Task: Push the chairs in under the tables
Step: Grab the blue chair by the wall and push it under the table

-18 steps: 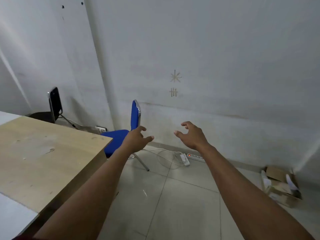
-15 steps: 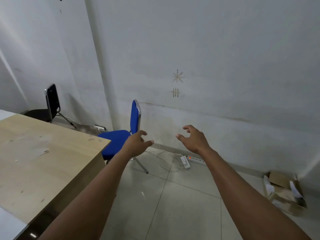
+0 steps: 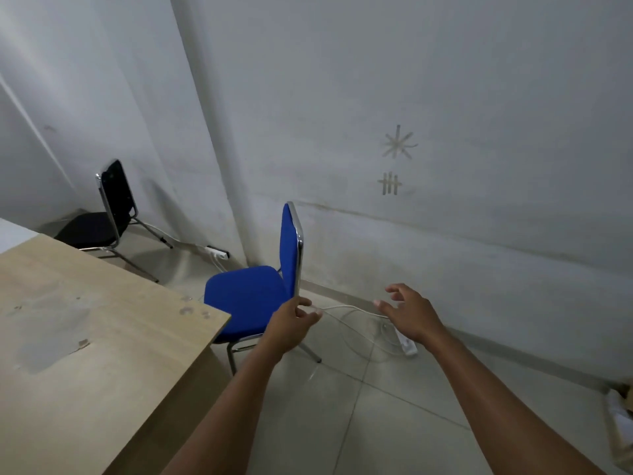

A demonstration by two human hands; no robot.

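Head view: my left hand (image 3: 291, 322) reaches beside the blue chair (image 3: 253, 293) backrest's lower edge, off the desk (image 3: 102, 337) corner; right hand (image 3: 409, 311) spread wide, both holding nothing.

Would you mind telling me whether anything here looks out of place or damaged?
The blue chair and black chair stand pulled out from the wooden table, whose top has a worn grey patch. A white cable lies loose on the floor.

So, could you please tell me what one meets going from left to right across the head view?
Table → black chair → blue chair → left hand → right hand → cardboard box.
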